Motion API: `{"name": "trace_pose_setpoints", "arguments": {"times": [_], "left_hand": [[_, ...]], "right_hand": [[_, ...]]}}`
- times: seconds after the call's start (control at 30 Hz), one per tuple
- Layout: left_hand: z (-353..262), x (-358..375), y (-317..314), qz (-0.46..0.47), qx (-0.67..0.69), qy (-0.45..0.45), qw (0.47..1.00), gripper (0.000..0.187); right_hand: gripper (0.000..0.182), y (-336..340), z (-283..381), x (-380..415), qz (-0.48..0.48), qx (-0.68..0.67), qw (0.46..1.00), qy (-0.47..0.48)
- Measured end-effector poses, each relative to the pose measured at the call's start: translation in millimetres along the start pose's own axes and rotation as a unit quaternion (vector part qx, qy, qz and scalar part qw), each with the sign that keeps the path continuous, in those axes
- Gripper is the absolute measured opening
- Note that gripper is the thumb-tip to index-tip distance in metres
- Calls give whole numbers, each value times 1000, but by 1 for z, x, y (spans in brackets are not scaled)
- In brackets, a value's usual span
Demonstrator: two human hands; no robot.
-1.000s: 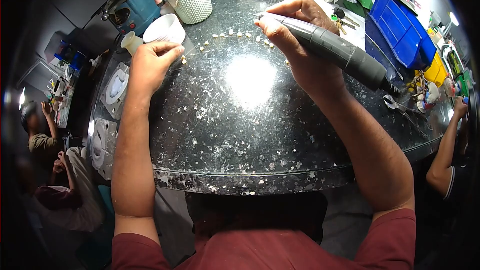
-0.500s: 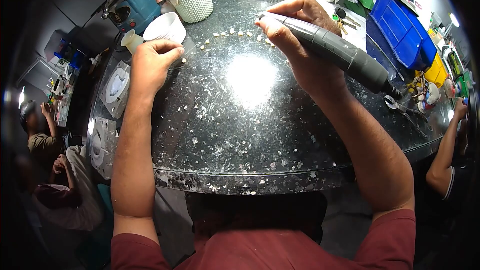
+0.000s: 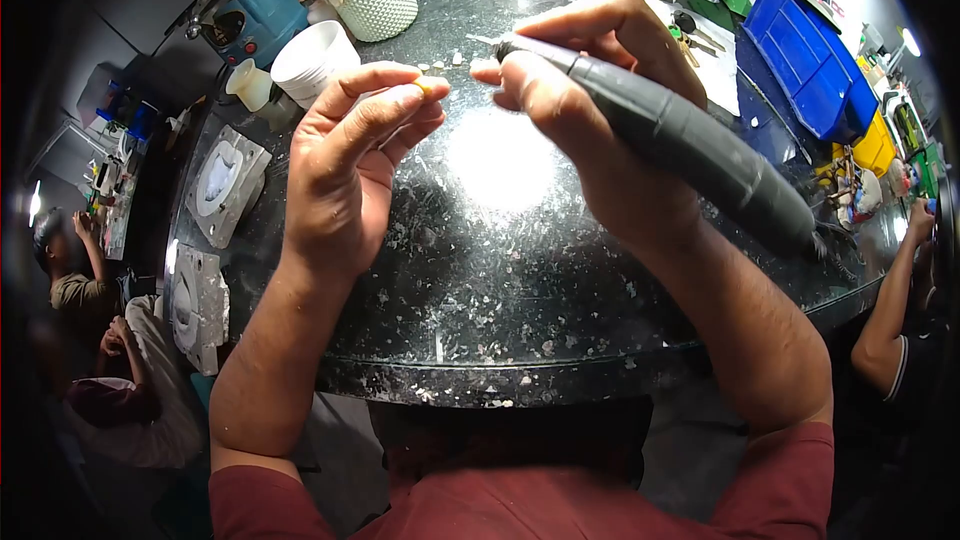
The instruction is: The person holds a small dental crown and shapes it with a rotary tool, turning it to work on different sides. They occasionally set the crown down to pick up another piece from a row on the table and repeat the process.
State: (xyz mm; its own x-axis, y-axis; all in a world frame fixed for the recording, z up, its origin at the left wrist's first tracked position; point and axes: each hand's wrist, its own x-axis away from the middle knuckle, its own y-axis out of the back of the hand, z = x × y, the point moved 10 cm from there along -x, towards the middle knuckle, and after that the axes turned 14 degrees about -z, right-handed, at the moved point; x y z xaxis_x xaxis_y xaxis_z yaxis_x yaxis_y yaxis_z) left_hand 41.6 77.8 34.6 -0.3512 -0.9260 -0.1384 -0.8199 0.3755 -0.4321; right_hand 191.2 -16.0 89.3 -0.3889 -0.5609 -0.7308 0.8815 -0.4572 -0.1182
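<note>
My left hand (image 3: pixel 342 165) is raised above the dark tabletop, thumb and fingertips pinched on a small cream-yellow denture tooth (image 3: pixel 424 84), which the fingers mostly cover. Wrapped round a thick grey-black rotary handpiece (image 3: pixel 690 140) is my right hand (image 3: pixel 600 130). The handpiece's thin metal bit (image 3: pixel 482 38) points left, a short way from the tooth and apart from it. Behind the hands, a few more small cream teeth (image 3: pixel 457 58) lie on the table; my right hand hides others.
At back left stand a white tub (image 3: pixel 315 55), a woven basket (image 3: pixel 375 0) of tools and a blue machine (image 3: pixel 255 20). Two metal flasks (image 3: pixel 228 185) with plaster lie along the left edge. Blue bins (image 3: pixel 805 60) are at right. Other people sit at both sides.
My left hand has lifted from the tabletop and moved right, bringing up a tooth in its fingertips. My right hand has tilted the handpiece, and its bit has shifted left.
</note>
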Motion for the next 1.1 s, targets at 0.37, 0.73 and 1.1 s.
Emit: {"name": "trace_pose_setpoints", "arguments": {"times": [0.37,0.73,1.1], "left_hand": [[2,10,-13,51,41,19,998,18],[3,10,-12,31,39,10,999,20],[17,11,-9,43,66,61,995,20]], "right_hand": [[21,-13,9,11,12,-17,1000,3],[22,-11,7,12,1,8,1000,-3],[22,-15,0,16,14,-14,1000,-25]]}}
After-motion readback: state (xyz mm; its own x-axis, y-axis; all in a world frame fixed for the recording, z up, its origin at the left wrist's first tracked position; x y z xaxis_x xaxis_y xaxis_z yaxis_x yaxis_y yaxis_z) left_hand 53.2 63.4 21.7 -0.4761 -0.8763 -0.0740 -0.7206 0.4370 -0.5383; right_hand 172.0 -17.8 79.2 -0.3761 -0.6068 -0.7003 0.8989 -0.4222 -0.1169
